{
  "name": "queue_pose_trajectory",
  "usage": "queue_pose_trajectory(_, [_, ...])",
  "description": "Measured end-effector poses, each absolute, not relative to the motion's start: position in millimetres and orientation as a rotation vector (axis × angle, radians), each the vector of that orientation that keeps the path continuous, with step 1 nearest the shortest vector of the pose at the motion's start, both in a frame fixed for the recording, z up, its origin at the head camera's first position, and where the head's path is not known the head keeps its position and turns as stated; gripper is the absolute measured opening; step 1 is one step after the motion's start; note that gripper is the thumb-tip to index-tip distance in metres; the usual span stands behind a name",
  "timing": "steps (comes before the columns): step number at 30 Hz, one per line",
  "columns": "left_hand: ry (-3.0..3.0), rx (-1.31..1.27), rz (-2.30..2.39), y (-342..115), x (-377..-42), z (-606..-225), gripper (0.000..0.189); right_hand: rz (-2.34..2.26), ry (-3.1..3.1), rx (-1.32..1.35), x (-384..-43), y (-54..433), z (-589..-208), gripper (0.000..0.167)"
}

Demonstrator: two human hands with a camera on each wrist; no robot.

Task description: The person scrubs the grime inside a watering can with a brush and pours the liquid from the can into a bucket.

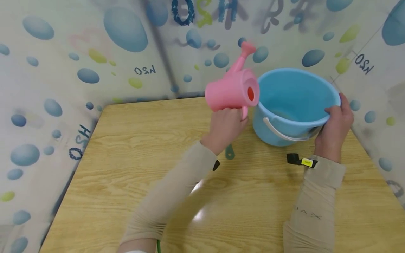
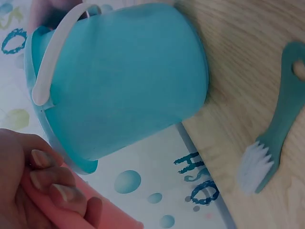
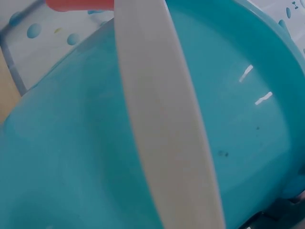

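My left hand point(image 1: 226, 128) grips the handle of a pink watering can point(image 1: 227, 91), holding it in the air beside the bucket. The can lies tilted on its side, its opening toward the bucket and its spout up and away. My right hand point(image 1: 335, 126) holds the right rim of a light blue bucket point(image 1: 275, 131), thumb over the edge. A white bail handle point(image 3: 162, 109) hangs down the bucket's near side. In the left wrist view, curled fingers point(image 2: 52, 183) wrap the can's pink handle. I cannot tell whether the bucket holds water.
A green brush point(image 2: 286, 100) with white bristles lies on the wooden table point(image 1: 126, 158), partly hidden under the left arm in the head view. Walls with a bubble print point(image 1: 126, 30) stand behind the table and along its sides.
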State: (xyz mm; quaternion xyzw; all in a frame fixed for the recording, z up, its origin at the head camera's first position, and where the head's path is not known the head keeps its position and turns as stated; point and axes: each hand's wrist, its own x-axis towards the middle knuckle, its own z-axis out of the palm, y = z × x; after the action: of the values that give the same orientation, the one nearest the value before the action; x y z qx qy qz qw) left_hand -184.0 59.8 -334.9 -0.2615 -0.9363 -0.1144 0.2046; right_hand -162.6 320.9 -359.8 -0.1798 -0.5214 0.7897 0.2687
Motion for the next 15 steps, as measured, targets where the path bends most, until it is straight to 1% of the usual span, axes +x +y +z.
queue_pose_trajectory(6, [-2.671, -0.727, -0.445, 60.7, -183.4, -342.9, 0.033, 2.122, -1.383, -0.46, -162.8, 321.5, -361.0, 0.047])
queue_pose_trajectory(15, [-2.715, -0.621, -0.623, 65.0, -180.6, -351.3, 0.036, 2.094, -1.412, -0.464, -162.7, 321.5, -358.9, 0.045])
